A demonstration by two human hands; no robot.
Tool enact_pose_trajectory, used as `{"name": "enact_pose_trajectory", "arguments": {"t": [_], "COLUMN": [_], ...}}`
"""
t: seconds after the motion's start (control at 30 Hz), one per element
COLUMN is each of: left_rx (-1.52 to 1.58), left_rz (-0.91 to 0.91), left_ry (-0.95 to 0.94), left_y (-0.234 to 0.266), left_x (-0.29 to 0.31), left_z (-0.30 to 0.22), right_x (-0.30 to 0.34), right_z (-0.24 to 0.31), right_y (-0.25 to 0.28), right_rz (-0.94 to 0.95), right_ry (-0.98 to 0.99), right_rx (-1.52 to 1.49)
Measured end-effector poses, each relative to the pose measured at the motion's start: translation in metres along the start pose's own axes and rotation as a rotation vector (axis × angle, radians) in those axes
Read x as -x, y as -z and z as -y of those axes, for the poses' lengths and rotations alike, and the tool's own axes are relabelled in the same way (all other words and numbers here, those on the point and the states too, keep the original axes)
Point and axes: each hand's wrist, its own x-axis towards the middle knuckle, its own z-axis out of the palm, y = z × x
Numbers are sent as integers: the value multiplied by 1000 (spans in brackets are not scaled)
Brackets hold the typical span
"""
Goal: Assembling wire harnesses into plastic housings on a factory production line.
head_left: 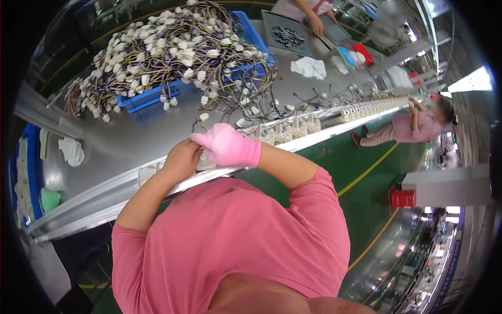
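Observation:
My left hand (182,160), bare, is closed at the near edge of the metal table, fingertips against my right hand. In a pink glove, my right hand (229,146) is closed too, thumb side toward the left fingers. What the two pinch between them is hidden. Under and beside the hands, white plastic parts (285,131) stand in a row along a metal rail (308,141). Just beyond the gloved fingers lies a white connector (204,117) on dark wires. A large heap of wire harnesses (172,49) with white connectors spills over a blue tray (151,99).
Further right are a white cloth (308,68), a grid tray (287,35) of dark small parts and a co-worker's hand (317,26). Another white cloth (71,152) and a blue bin (32,172) sit left. A person (418,123) stands by the line at right.

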Motion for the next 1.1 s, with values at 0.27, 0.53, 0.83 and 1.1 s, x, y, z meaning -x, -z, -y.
{"name": "enact_pose_trajectory", "arguments": {"t": [0.27, 0.53, 0.83, 1.1], "left_rx": [46, 143, 219, 230], "left_rz": [-25, 10, 22, 59], "left_ry": [-31, 76, 190, 219], "left_y": [-3, 0, -4, -2], "left_x": [-1, -1, 0, -4], "left_z": [2, -1, 14, 8], "right_x": [8, 12, -4, 4], "right_z": [10, 6, -1, 15], "right_y": [4, -4, 1, -21], "right_rz": [234, 314, 320, -5], "right_ry": [-325, -220, -454, -118], "right_rx": [-47, 90, -72, 213]}}
